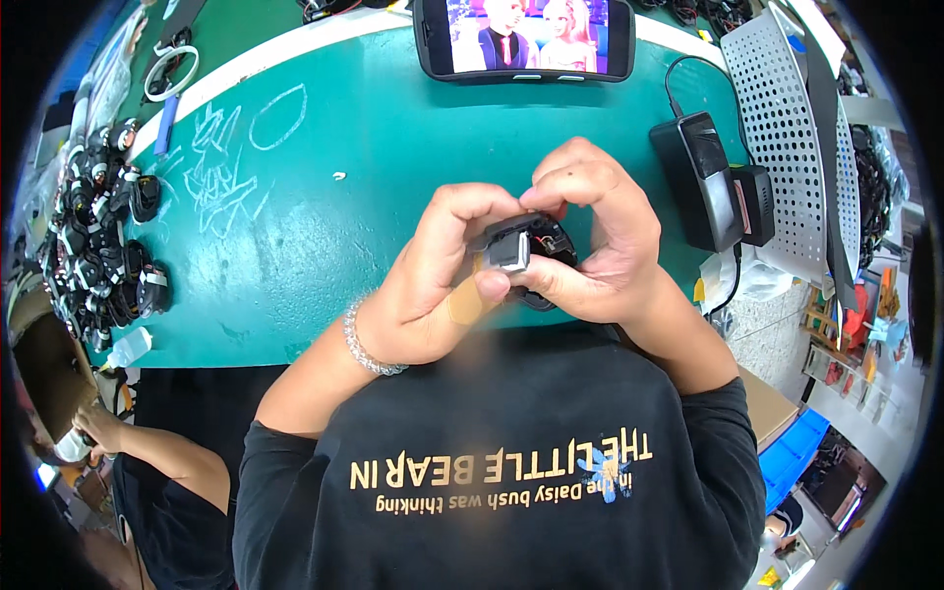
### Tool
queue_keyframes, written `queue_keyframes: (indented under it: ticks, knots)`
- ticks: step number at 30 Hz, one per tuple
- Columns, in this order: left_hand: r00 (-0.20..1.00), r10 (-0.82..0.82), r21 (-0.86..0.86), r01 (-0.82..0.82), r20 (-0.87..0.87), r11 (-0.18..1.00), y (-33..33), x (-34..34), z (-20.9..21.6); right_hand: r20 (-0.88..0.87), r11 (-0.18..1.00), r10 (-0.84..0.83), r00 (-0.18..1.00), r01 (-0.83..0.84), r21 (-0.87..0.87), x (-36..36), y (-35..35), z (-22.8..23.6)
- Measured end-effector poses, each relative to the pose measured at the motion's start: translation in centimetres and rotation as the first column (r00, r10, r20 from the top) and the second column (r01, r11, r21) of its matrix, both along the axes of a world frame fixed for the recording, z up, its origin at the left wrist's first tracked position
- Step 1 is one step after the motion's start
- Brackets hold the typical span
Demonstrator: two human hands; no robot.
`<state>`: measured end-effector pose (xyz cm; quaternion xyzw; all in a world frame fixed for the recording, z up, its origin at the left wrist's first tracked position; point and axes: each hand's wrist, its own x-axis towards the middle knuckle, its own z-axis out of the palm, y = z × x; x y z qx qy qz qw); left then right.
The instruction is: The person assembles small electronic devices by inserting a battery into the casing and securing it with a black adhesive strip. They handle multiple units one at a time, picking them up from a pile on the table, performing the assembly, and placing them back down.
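Close to my body, over the green tabletop (374,118), both hands hold a small black plastic housing (560,246). Its inside faces up in part, and thin wires show there, one of them reddish. A grey rectangular piece (505,252) with a pale edge sits at the housing's left side. My left hand (418,280) grips that side, its thumb near the grey piece. On the other side, my right hand (610,236) curls round the housing with thumb and fingers pinching it. The fingers hide much of the housing, so its exact kind does not show.
A phone (526,77) playing video stands at the far edge. At right are a black boxy device (700,182) with a cable and a white perforated basket (777,118). Many black parts (98,236) lie heaped at left, near a small bottle (131,347). A co-worker's hand (98,430) is lower left.
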<state>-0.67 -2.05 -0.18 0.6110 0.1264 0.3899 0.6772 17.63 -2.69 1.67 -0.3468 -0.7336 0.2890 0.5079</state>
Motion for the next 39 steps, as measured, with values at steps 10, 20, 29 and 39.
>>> queue_keyframes:
  ticks: [10, 20, 29, 39]
  knots:
    - [1.000, 0.005, 0.047, -0.005, 0.004, 0.999, -0.4, -0.4, -0.7, 0.003, 0.994, 0.099, 0.995, -0.099, 0.054, 0.4, -0.1, 0.5]
    - [0.988, 0.019, -0.156, -0.044, -0.156, 0.987, -0.4, -0.3, 0.9, 0.417, 0.974, -0.093, 0.904, -0.004, 0.226, 0.5, -0.5, 2.9]
    - [0.981, -0.043, -0.271, -0.009, -0.188, 0.963, -0.3, 0.6, 0.3, 0.749, 0.978, 0.137, 0.648, -0.208, 0.001, 1.0, 0.3, 5.1]
    - [0.944, 0.062, -0.068, -0.089, -0.323, 0.994, 0.1, 0.3, -0.7, 0.484, 0.966, 0.259, 0.836, -0.229, -0.121, 1.1, 0.9, 1.9]
